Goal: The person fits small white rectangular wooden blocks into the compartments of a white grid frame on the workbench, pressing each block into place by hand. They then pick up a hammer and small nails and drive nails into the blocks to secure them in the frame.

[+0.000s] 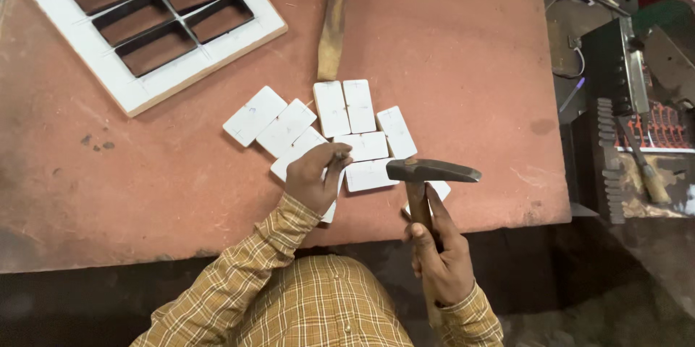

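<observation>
1. Your left hand rests on the cluster of white rectangular tiles near the front edge of the reddish-brown table. Its fingers are pinched narrow around a small upright tool; it looks like a punch or nail, though it is too small to tell for sure.
2. The tip of that tool stands on one of the white tiles, about the middle of the cluster.
3. Your right hand is wrapped tight around the wooden handle of a hammer. The dark metal head hangs just to the right of your left hand, above the tiles near the table edge, level and apart from the small tool.
4. The tiles lie flat, touching or overlapping each other, fanned out in a loose group; some carry faint marks.
5. A long wooden piece lies behind the tiles, running away from you.
6. A white frame with dark rectangular openings sits at the far left of the table, well apart from your hands.
7. To the right, off the table, stands a dark metal machine with a second hammer lying beside it.
</observation>
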A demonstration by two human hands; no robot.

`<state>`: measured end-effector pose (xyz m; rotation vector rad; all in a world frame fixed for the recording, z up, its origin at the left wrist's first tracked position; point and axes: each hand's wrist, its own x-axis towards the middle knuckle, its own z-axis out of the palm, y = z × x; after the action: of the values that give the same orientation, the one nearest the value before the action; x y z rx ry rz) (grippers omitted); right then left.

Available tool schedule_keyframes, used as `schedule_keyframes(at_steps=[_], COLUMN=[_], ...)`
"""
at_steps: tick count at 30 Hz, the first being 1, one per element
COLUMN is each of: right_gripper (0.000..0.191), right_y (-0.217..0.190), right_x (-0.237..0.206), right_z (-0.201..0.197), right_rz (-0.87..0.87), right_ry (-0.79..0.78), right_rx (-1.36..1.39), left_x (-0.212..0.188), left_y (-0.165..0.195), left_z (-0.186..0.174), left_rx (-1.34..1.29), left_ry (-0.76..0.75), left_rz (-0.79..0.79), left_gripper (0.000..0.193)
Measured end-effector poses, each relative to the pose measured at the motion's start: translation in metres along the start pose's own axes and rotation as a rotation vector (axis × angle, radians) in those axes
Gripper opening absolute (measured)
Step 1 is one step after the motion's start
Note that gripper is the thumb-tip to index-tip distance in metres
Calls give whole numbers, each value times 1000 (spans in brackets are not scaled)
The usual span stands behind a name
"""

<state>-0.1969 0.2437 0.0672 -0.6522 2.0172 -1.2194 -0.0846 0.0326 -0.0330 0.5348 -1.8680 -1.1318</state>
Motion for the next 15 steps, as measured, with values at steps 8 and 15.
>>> schedule_keyframes(at_steps=[8, 15], right_gripper=[69, 68], right_y=[17, 16], right_x=[-2, -3], right_z=[-6, -10], right_rz=[-41, -41], right_ry=[0, -19], right_rx=[64, 53], left_x=[3, -1], left_y=[-1, -5], left_z=[10, 10], left_rx=[-24, 0], left_ry=[-104, -142], left_rz=[-186, -211], left_gripper=[11, 12])
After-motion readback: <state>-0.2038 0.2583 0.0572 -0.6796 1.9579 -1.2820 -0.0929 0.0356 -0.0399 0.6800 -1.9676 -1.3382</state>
